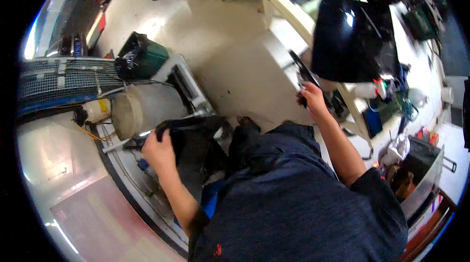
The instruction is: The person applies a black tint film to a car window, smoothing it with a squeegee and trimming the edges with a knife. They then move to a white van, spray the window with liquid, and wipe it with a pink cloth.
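Beside the pale plastic drum (139, 110), my left hand (157, 150) bunches limp black cloth (196, 134) while my right hand (312, 96) grips a flat, glossy black strip (301, 68).

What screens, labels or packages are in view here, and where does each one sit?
Monitor: upper right, on the white bench, glossy black, screen dark.
Yellow label: left, beside the cream cylindrical tank, small rectangle.
Green bin: upper left on the floor, black bag inside.

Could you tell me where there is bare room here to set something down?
The pale floor between the green bin and the white bench is bare. The bench at right is crowded, as is the machine by the left hand.
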Available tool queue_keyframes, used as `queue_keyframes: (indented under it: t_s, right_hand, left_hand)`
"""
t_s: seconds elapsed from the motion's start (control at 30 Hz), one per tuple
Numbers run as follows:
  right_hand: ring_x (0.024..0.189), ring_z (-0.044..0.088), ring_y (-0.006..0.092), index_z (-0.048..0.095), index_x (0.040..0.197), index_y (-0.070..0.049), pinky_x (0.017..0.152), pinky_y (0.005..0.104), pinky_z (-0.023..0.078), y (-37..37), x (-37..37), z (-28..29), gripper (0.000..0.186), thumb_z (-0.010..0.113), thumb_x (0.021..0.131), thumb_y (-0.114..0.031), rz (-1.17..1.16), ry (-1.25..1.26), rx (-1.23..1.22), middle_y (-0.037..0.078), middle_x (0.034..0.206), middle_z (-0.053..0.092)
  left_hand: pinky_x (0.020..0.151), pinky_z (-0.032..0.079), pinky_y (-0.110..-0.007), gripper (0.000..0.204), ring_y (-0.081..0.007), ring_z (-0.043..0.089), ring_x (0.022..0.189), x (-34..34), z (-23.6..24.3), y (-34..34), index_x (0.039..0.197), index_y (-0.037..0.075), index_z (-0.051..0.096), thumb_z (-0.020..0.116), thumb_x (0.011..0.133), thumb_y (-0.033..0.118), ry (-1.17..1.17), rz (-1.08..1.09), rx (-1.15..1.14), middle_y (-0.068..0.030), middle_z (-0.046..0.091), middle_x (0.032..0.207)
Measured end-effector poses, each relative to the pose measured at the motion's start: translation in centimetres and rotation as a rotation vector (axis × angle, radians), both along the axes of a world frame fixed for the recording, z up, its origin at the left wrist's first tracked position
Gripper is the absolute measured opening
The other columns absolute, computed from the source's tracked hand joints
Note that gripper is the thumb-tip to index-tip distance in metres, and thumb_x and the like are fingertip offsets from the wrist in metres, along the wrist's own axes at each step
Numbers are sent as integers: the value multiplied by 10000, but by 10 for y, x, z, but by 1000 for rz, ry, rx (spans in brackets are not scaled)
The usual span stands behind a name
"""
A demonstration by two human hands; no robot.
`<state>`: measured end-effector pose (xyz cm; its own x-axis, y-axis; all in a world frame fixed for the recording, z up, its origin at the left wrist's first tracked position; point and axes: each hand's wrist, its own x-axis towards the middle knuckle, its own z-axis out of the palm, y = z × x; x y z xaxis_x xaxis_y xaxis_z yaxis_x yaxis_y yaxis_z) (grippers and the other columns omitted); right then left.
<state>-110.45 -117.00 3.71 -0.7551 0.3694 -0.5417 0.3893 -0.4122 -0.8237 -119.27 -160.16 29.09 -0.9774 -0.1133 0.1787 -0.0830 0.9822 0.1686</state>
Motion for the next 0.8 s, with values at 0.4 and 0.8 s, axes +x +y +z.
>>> queue_keyframes:
  t_s: [0.4, 0.8]
  right_hand:
    - [470, 478, 93, 724, 936, -19, 445, 283, 377, -60, -232, -40, 138, 667, 920, -144, -19, -184, 393, -14, 586, 530]
    - [820, 671, 166, 685, 1110, 30, 762, 307, 551, -164, -876, 144, 251, 743, 908, -107, 512, 293, 274, 97, 912, 704]
  left_hand:
    - [746, 540, -493, 168, -393, 687, 868, -410, 42, -62, 933, 50, 700, 747, 854, 191, -5, -393, 2, -179, 713, 869]
    - [789, 541, -515, 204, -413, 686, 898, -825, 113, -161, 875, 25, 670, 761, 839, 204, 82, -134, 21, -201, 707, 863]
